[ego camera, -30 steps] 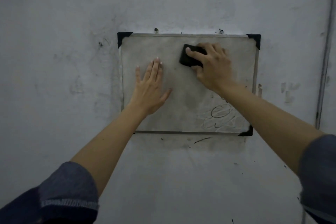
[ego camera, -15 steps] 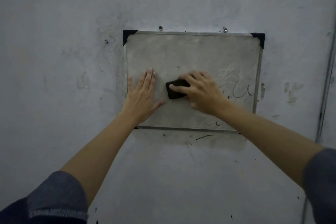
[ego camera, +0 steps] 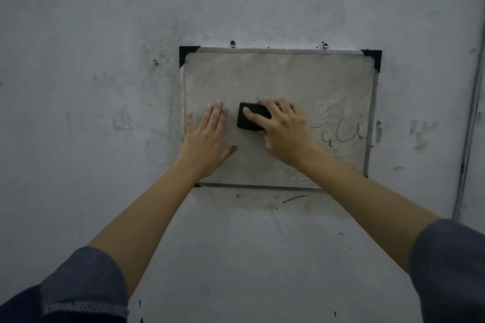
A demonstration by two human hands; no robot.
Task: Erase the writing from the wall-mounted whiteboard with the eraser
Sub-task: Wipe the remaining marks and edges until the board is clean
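A small whiteboard [ego camera: 278, 73] with a metal frame and black corner caps hangs on the grey wall. My right hand [ego camera: 284, 131] grips a black eraser [ego camera: 249, 119] and presses it flat against the board's middle. My left hand [ego camera: 207, 139] lies flat on the board's lower left part, fingers straight and pointing up. Smeared dark writing [ego camera: 341, 134] shows on the board's right side, and faint loops [ego camera: 301, 178] sit near its bottom edge beside my right forearm.
Two screws [ego camera: 232, 42] stick out of the wall just above the board. A thin vertical pipe or cable [ego camera: 469, 118] runs down the wall at the far right. Dark marker marks [ego camera: 291, 199] stain the wall below the board.
My right hand swept the eraser from the board's top down to its middle left. My left hand stayed flat on the board. More writing on the right side came into view.
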